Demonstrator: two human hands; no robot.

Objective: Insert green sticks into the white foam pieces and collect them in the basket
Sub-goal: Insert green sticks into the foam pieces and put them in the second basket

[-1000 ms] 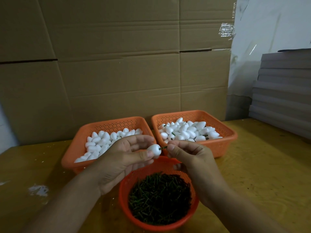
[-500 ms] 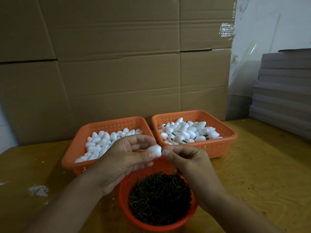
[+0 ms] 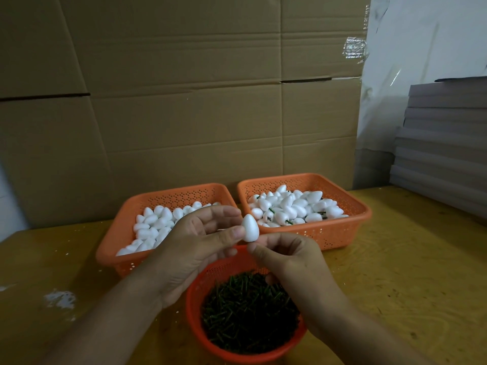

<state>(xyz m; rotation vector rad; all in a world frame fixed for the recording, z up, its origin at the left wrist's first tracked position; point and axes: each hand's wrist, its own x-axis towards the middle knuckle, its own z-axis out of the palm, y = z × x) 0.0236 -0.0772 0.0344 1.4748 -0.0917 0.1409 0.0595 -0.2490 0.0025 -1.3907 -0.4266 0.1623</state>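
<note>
We held the white egg-shaped foam piece upright, point up, pinched in our left hand above the round orange basket of green sticks, our right hand curled just beneath its blunt end, its stick hidden.

No readable text, label, brand or number shows on anything here.

White egg-shaped foam piece, upright

2 bare forearms, left hand, right hand, no sleeves vis.
</note>
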